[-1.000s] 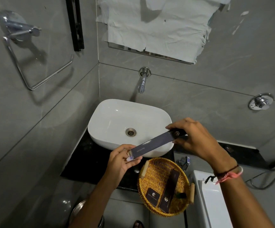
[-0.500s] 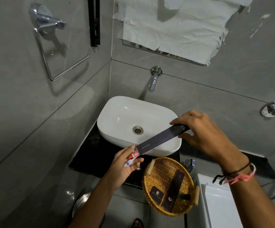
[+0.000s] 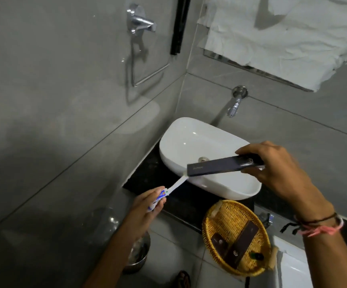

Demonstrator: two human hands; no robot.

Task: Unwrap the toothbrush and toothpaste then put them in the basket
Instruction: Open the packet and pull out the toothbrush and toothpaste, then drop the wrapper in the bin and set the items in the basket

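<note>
Your right hand (image 3: 280,171) is gripping the far end of the dark box (image 3: 224,165) above the sink (image 3: 189,142), while your left hand (image 3: 147,206) is pinching the toothbrush (image 3: 175,185) and toothpaste (image 3: 158,199), the toothbrush half drawn out, left of the basket (image 3: 226,217) on the desk (image 3: 147,173).

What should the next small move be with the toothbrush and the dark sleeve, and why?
Probably keep drawing the left hand away until the toothbrush clears the dark sleeve that the right hand holds over the sink. The handle's end looks still tucked in the sleeve's mouth, and the basket waits below.
</note>
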